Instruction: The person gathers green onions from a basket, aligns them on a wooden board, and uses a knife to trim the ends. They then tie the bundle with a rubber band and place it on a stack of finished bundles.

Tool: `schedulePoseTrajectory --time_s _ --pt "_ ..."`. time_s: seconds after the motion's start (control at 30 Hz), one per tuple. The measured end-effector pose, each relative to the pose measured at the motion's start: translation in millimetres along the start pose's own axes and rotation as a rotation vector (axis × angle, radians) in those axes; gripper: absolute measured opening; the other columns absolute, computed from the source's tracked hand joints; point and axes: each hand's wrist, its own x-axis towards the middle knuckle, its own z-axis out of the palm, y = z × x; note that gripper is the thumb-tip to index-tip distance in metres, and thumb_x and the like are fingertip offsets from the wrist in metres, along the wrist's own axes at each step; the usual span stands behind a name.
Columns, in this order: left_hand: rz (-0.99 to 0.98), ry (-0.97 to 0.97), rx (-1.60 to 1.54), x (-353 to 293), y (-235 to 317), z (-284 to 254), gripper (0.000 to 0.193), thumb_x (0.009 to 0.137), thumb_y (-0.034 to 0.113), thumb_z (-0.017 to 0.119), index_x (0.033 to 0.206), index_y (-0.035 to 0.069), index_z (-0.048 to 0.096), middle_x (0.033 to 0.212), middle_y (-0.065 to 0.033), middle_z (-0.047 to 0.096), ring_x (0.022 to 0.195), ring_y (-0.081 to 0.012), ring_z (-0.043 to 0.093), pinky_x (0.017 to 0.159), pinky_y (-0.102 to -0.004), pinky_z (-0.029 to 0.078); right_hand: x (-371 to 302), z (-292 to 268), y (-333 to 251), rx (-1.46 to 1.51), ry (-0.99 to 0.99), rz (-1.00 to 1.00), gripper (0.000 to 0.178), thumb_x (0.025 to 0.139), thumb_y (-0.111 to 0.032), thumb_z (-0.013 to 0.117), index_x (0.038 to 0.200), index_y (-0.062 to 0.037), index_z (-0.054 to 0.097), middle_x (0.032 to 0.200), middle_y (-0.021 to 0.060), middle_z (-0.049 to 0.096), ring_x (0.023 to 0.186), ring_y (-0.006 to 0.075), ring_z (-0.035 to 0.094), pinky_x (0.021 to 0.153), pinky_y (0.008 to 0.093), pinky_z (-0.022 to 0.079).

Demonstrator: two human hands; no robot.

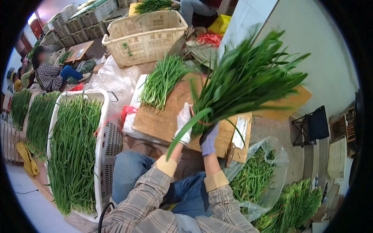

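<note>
A large bunch of garlic chives (248,77) is held up over the wooden board (155,120), its leaves fanning to the upper right and slightly blurred. Around its lower end grips my right hand (210,139) in a purple-grey glove. My left hand (184,123), in a white glove, is closed at the left side of the bunch, where a thin red string (191,111) shows at the fingertips. One loose leaf bends down across that hand. On the board's far left part lies a smaller heap of chives (163,83). A cleaver (239,134) rests at the board's right edge.
A white crate (101,143) packed with chives stands at my left. Beyond the board is a large cream basket (145,42). A clear plastic bag (279,167) of trimmings sits at right, near a folding stool (312,126). Another person (50,73) sits at far left.
</note>
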Motion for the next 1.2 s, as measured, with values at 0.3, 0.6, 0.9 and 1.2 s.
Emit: schedulePoseTrajectory --time_s 0.3,0.6,0.9,1.2 --pt "0.211 -0.181 0.899 7.4 53.9 -30.8 0.041 0.092 0.035 0.038 0.099 0.001 0.061 0.096 -0.0191 0.064 0.093 -0.0352 0.059 0.083 -0.0447 0.043 -36.3 -18.9 12.7 -0.228 -0.100 0.569 0.044 0.093 -0.042 0.042 0.111 -0.0047 0.055 0.098 0.0098 0.061 0.081 0.0235 0.060 0.072 0.0405 0.052" --pt "0.091 -0.560 0.821 48.1 40.5 -79.6 0.082 0.070 0.036 0.073 0.133 -0.003 0.039 0.134 -0.0226 0.044 0.126 -0.0270 0.041 0.103 -0.0321 0.034 -45.6 2.8 -112.4 -0.520 -0.357 0.111 0.022 0.088 -0.018 0.057 0.099 0.0005 0.060 0.076 0.0070 0.063 0.062 0.0132 0.060 0.058 0.0249 0.051" --pt "0.068 -0.703 1.180 12.2 55.9 -67.5 0.113 0.050 0.041 0.082 0.139 0.001 0.026 0.124 -0.0212 0.050 0.113 -0.0347 0.051 0.096 -0.0401 0.041 -35.4 68.5 -79.9 -1.537 -0.905 -0.449 0.050 0.075 -0.020 0.065 0.124 -0.0178 0.053 0.100 0.0129 0.060 0.092 0.0294 0.059 0.081 0.0371 0.048" --pt "0.086 -0.569 1.235 -1.2 52.6 -58.4 0.111 0.051 0.039 0.082 0.137 -0.003 0.027 0.127 -0.0209 0.046 0.116 -0.0346 0.047 0.101 -0.0432 0.034 -10.6 66.2 -61.1 -0.733 -0.614 0.194 0.027 0.087 -0.029 0.056 0.089 -0.0048 0.066 0.071 0.0041 0.062 0.060 0.0154 0.057 0.056 0.0280 0.045"
